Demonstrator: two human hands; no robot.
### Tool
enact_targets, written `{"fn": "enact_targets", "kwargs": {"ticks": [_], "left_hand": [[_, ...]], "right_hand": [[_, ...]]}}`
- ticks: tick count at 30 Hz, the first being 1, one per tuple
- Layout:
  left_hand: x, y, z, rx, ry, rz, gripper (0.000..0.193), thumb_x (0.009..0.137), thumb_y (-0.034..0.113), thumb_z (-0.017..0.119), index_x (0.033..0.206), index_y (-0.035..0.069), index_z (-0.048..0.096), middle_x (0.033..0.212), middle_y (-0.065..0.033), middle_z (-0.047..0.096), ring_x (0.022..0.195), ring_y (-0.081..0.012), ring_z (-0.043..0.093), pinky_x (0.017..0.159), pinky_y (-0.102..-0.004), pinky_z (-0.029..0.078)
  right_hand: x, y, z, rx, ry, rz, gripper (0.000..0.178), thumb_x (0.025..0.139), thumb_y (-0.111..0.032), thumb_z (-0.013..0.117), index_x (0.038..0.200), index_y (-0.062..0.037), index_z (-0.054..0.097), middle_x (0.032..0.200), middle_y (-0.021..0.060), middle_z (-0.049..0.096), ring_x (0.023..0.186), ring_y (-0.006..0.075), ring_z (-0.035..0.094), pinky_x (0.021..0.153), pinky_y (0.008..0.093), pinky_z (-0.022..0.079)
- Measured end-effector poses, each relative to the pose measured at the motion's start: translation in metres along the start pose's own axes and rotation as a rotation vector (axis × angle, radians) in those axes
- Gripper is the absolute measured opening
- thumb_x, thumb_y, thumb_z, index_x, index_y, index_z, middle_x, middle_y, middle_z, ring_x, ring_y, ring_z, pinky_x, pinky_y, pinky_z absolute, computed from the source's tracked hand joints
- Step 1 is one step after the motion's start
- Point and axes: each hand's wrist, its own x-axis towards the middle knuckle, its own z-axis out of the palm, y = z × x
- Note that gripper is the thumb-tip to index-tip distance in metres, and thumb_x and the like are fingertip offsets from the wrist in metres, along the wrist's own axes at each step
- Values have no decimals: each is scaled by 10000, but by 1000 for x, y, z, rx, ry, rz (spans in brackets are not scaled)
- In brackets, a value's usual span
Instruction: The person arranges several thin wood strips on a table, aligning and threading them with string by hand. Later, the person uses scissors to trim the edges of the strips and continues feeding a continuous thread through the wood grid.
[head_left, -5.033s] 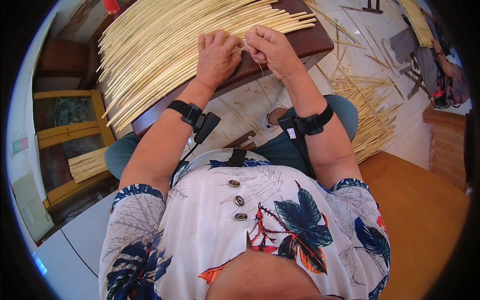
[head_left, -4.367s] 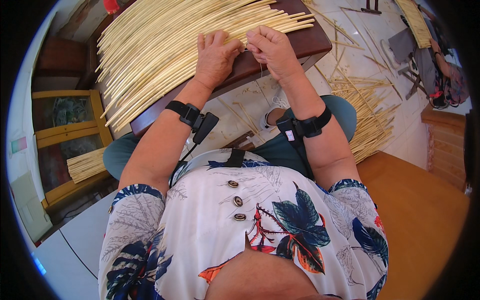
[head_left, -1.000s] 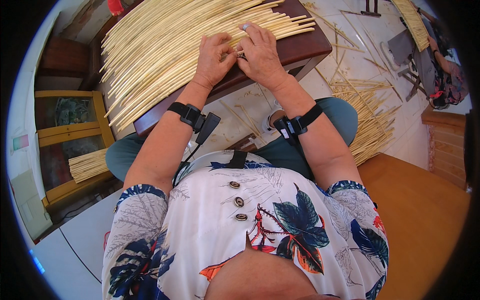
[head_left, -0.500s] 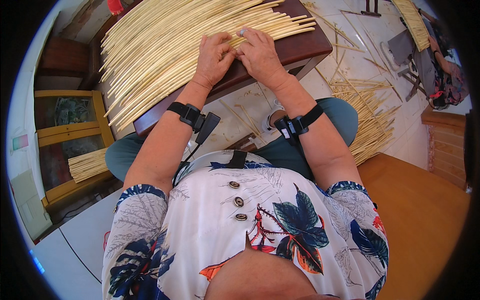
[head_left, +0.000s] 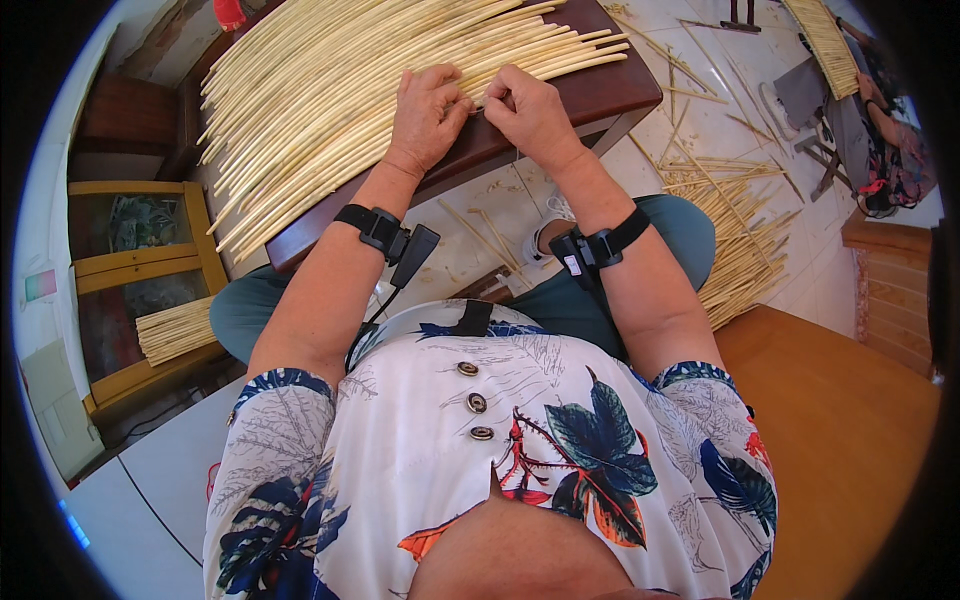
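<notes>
1. Straw-coloured, slender round sticks (head_left: 320, 120) lie side by side on glossy dark-red wooden table (head_left: 600, 92), head view.
2. Left hand (head_left: 428, 115): fingers bent at near edge of sticks; cannot tell whether grasping.
3. Right hand (head_left: 532, 112): fingers curled in, just beside left; any grasp hidden.

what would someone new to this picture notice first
The broad layer of pale sticks on the dark reddish table at the top stands out, the left hand and right hand close together at its near edge. Then come the leaf-printed shirt at lower centre and the loose stick heap at right.
</notes>
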Motion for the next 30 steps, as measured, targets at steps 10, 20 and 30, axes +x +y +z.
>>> {"fn": "enact_targets", "kwargs": {"ticks": [10,20,30], "left_hand": [[0,2,1,22,19,21,131,772,210,593,755,80,603,1018,-45,547,975,-252,503,973,-466,235],[-1,6,-4,70,21,62,145,777,178,600,730,42,578,1060,-98,553,927,-295,489,873,-403,311],[0,0,2,67,45,74,112,732,196,609,717,86,599,1016,-54,550,957,-251,500,923,-443,285]], "right_hand": [[8,-14,-33,1167,-301,730,159,806,-18,575,933,-47,484,734,32,528,489,31,396,390,143,283],[9,-26,-112,1318,-415,427,184,882,-124,531,1010,3,567,823,102,609,452,7,427,357,110,296],[-13,23,-230,788,643,578,206,811,-106,631,953,29,568,855,130,613,532,89,449,412,179,331]]}}
